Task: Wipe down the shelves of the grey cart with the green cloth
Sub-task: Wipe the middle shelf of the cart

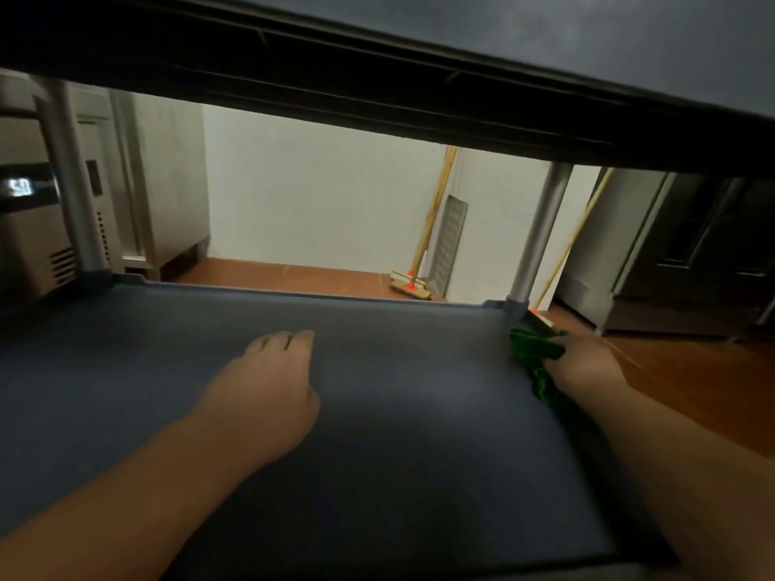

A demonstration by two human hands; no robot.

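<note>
Beyond the grip, a broom with a wooden handle leaned against the white wall over red floor tiles; a steel appliance stood far left.

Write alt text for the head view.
A person's right hand holds a green cloth against the right edge of a grey cart shelf, while the left hand rests flat on it. Brooms lean on the white wall behind.
</note>
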